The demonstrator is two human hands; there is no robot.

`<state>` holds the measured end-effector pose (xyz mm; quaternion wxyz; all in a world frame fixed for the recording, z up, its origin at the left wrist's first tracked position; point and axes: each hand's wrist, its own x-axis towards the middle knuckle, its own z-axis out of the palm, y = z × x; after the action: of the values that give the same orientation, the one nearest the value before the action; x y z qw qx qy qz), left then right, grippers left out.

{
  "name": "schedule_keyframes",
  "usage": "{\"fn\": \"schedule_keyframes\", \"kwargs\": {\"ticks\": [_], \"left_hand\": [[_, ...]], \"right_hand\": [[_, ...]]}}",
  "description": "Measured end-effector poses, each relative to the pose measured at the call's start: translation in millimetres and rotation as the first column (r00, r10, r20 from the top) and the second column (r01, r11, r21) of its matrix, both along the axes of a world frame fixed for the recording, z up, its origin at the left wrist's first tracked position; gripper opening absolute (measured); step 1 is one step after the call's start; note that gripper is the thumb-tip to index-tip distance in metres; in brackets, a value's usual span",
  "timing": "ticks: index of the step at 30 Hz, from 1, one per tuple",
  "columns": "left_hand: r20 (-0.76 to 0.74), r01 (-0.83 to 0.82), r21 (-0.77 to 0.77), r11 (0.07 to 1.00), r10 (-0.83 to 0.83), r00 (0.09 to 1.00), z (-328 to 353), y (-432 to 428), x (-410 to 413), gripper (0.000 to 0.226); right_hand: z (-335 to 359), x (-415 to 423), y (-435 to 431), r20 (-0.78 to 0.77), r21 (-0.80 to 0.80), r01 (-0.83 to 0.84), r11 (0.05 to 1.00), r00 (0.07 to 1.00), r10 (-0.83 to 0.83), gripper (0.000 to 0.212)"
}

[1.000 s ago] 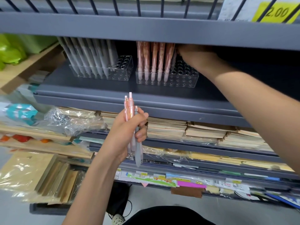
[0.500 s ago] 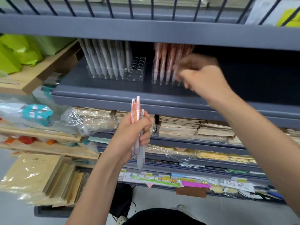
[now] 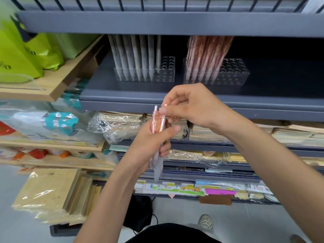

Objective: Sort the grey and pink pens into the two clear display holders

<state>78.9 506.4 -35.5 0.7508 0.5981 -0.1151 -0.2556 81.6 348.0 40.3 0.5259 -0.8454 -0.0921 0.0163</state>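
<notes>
Left hand [image 3: 149, 142] gripped pens [image 3: 155, 162] upright as ready stock; right hand [image 3: 191, 106] pinched the top of one pink pen [image 3: 163, 122], likely drawing it out for the pink holder [image 3: 233, 72] on the shelf [image 3: 175, 100] above and beyond both hands.

We record a grey metal shelf unit [image 3: 175, 23] of several tiers, with a dark wire rail [image 3: 121, 4] above its top tier. The lower tiers carry plastic-wrapped paper stacks [image 3: 219, 134]. To the left stand wooden shelves [image 3: 52, 88] bearing green bags [image 3: 21, 55], and below them are wrapped brown packs [image 3: 45, 190]. The floor [image 3: 184, 213] is pale grey. The lighting is even.
</notes>
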Motion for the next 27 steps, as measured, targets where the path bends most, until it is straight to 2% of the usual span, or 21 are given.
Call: {"fn": "schedule_keyframes", "kwargs": {"ticks": [2, 7, 10, 13, 16, 22, 27], "left_hand": [[-0.002, 0.03, -0.041, 0.999, -0.031, 1.0, 1, 4, 0, 0.019], [-0.047, 0.029, -0.072, 0.997, -0.033, 0.998, -1, 11, -1, 0.036], [-0.048, 0.028, -0.064, 0.998, -0.031, 0.998, -2, 5, -3, 0.037], [-0.016, 0.016, -0.022, 1.0, -0.017, 1.0, -3, -9, -5, 0.035], [-0.022, 0.016, -0.017, 1.0, -0.016, 1.0, -1, -25, -7, 0.034], [-0.162, -0.081, -0.117, 0.99, 0.062, 0.985, 5, -58, -5, 0.024], [-0.241, -0.159, -0.156, 0.975, 0.118, 0.963, 5, -80, -4, 0.026]], "right_hand": [[-2, -2, 0, -0.021, 0.095, 0.029, 0.995, 0.999, -0.028, 0.014], [-2, -1, -18, -0.003, 0.305, 0.251, 0.919, 0.965, -0.263, 0.009], [-9, -7, -26, -0.087, 0.395, 0.288, 0.872, 0.957, -0.277, 0.012], [-17, -16, -29, -0.216, 0.353, 0.279, 0.893, 0.953, -0.213, 0.023], [-15, -21, -43, -0.249, 0.305, 0.278, 0.911, 0.946, -0.206, 0.024], [4, -18, -108, -0.082, 0.407, 0.378, 0.831, 0.922, -0.379, 0.013], [16, -1, -166, 0.159, 0.559, 0.427, 0.71, 0.786, -0.598, 0.012]]}}
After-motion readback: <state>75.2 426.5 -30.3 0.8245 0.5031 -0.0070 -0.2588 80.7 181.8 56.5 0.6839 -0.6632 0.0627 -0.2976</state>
